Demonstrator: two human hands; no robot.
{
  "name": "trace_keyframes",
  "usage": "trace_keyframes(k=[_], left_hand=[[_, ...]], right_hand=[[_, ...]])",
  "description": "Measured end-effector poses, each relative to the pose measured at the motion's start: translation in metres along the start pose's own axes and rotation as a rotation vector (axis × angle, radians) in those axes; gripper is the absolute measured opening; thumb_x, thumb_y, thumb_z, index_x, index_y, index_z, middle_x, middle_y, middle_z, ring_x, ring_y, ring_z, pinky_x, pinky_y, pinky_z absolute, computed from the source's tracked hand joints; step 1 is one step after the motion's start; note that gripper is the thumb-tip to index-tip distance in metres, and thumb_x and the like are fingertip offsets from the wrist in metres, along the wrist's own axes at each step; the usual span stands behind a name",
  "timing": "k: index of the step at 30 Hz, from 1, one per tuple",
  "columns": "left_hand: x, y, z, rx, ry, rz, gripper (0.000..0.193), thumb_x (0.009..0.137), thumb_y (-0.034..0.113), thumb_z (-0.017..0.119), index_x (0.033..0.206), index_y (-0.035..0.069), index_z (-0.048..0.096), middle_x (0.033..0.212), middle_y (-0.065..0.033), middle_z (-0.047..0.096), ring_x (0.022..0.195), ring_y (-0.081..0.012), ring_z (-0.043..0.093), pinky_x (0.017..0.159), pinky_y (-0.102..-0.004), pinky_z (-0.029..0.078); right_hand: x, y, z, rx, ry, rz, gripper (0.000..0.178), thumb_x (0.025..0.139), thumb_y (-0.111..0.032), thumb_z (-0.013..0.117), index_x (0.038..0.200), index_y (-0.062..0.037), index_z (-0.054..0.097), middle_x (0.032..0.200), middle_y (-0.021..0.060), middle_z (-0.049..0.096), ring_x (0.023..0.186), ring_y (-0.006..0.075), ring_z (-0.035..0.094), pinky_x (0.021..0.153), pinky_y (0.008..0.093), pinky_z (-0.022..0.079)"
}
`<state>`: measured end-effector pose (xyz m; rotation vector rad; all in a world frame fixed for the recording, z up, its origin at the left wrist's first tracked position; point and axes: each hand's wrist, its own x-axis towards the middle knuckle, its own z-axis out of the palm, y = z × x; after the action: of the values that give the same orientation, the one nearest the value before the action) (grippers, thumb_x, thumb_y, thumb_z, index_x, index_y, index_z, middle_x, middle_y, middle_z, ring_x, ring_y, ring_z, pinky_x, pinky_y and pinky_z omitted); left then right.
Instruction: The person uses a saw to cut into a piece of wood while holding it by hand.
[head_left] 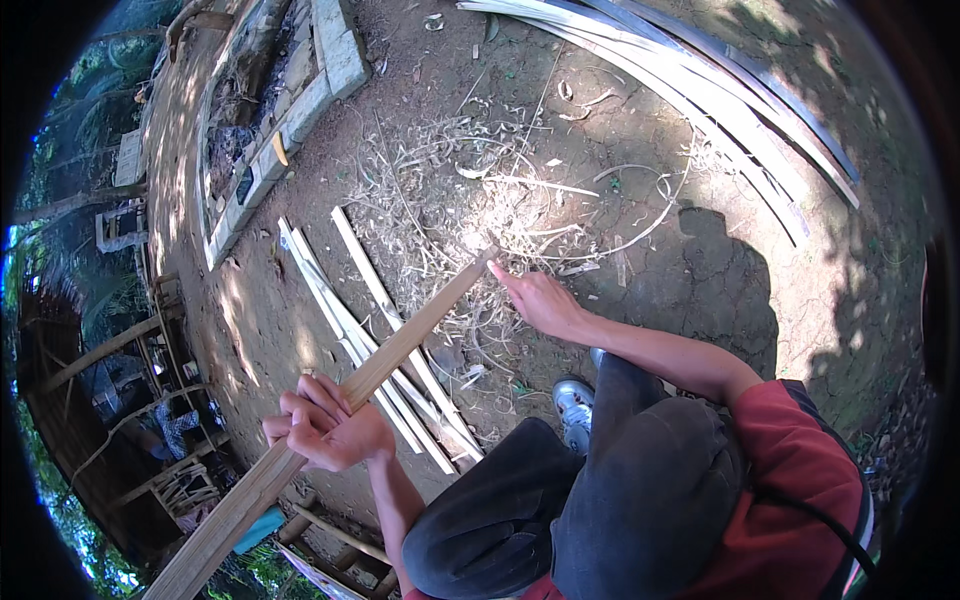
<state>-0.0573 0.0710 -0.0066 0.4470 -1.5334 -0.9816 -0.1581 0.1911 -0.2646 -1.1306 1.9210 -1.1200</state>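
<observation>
I have the left hand (335, 432) closed around a long wooden strip (415, 332), its fingers curled over it partway along. The right hand (545, 303) reaches to the strip's far end with its index finger stretched out and touching the tip; the other fingers are partly folded, and I can't tell whether the thumb pinches it from beneath. The strip slants across my view, from the lower left to that fingertip.

Beyond the tip, curly pale shavings (480, 205) lie heaped and scattered on the bare ground (640, 230). Left of them, several pale slats (405, 330) lie on the ground, partly hidden behind the strip. Nearer the body I see bent knees in dark trousers (655, 490), a grey shoe (575, 412) and a red sleeve (800, 460).

Farther out, toward the ground's upper right edge, a bundle of long strips (680, 75) lies in the sun. At its upper left, a block border (343, 60) makes a corner, with a yellow curved piece (280, 150) on it. At the far left stands a pole-framed shelter (110, 350).
</observation>
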Motion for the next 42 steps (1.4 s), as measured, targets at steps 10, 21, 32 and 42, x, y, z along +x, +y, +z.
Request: trace_keyframes(k=[10, 21, 32, 42], left_hand=[[-0.001, 0.001, 0.006, -0.012, -0.053, -0.010, 0.022, 0.088, 0.009, 0.039, 0.071, 0.016, 0.027, 0.056, 0.0028, 0.023, 0.044, -0.0060, 0.020, 0.036, -0.0188, 0.024], [-0.002, 0.002, 0.009, -0.005, 0.049, -0.031, 0.023, 0.086, 0.009, 0.043, 0.071, 0.015, 0.027, 0.054, 0.0032, 0.024, 0.042, -0.0050, 0.021, 0.037, -0.0191, 0.024], [-0.003, 0.004, 0.008, -0.015, 0.022, -0.031, 0.022, 0.084, 0.007, 0.044, 0.072, 0.015, 0.026, 0.052, 0.0030, 0.024, 0.041, -0.0053, 0.021, 0.038, -0.0198, 0.025], [0.004, 0.000, -0.002, 0.023, 0.038, -0.044, 0.027, 0.088, 0.012, 0.042, 0.068, 0.016, 0.024, 0.056, 0.0038, 0.021, 0.044, -0.0052, 0.018, 0.037, -0.0188, 0.023]], right_hand=[[-0.003, 0.008, -0.001, 0.020, -0.027, 0.037, 0.066, 0.092, -0.001, 0.055, 0.153, -0.0127, 0.033, 0.080, 0.0190, 0.059, 0.065, 0.0323, 0.062, 0.061, 0.0456, 0.054], [-0.009, -0.011, 0.000, 0.047, 0.107, -0.129, 0.063, 0.092, -0.002, 0.055, 0.152, -0.0137, 0.037, 0.070, 0.0154, 0.057, 0.062, 0.0274, 0.060, 0.056, 0.0440, 0.053], [-0.013, -0.008, -0.002, 0.044, 0.035, -0.048, 0.067, 0.088, 0.001, 0.056, 0.151, -0.0109, 0.037, 0.073, 0.0178, 0.058, 0.063, 0.0293, 0.061, 0.061, 0.0441, 0.055], [-0.016, -0.012, 0.002, 0.056, 0.107, -0.121, 0.066, 0.092, -0.003, 0.057, 0.153, -0.0152, 0.035, 0.074, 0.0165, 0.058, 0.064, 0.0307, 0.060, 0.062, 0.0445, 0.053]])
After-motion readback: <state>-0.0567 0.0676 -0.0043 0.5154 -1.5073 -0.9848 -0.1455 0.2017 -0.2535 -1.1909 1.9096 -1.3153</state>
